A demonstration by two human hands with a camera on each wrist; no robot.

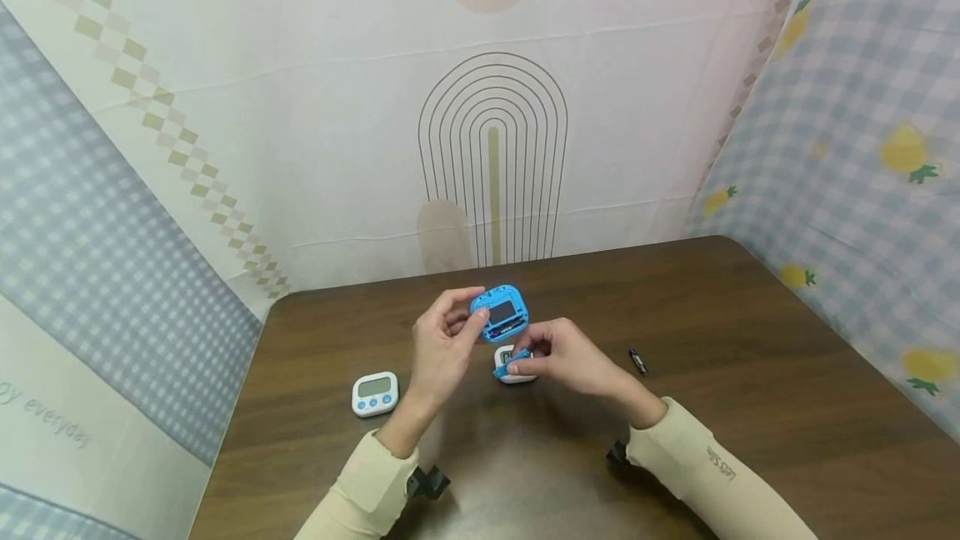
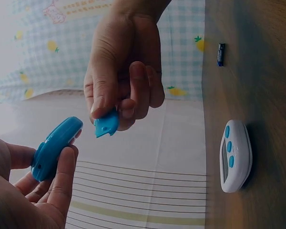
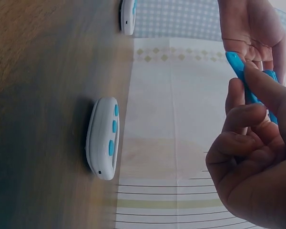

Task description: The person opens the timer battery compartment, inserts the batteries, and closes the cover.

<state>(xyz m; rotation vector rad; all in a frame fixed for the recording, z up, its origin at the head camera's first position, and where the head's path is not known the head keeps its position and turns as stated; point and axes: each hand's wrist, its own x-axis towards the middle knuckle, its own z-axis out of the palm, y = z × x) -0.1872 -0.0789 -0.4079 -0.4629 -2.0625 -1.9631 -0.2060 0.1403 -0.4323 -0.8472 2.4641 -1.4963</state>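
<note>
My left hand (image 1: 446,344) holds a digital kitchen timer (image 1: 504,312) up off the table, its blue back turned toward the head camera. The battery compartment lies uncovered, with a dark battery (image 1: 506,328) inside. Between thumb and fingers, my right hand (image 1: 570,358) pinches a small blue battery cover (image 2: 106,125), just below and to the right of that timer. Beneath the cover in the head view, a white timer (image 1: 517,378) lies face up on the table, partly hidden by the right hand.
Another white timer (image 1: 375,394) with blue buttons lies left of my left forearm. A loose dark battery (image 1: 637,361) is on the brown wooden table (image 1: 750,340), right of my right hand. Patterned cloths (image 1: 345,148) hang behind and along both sides.
</note>
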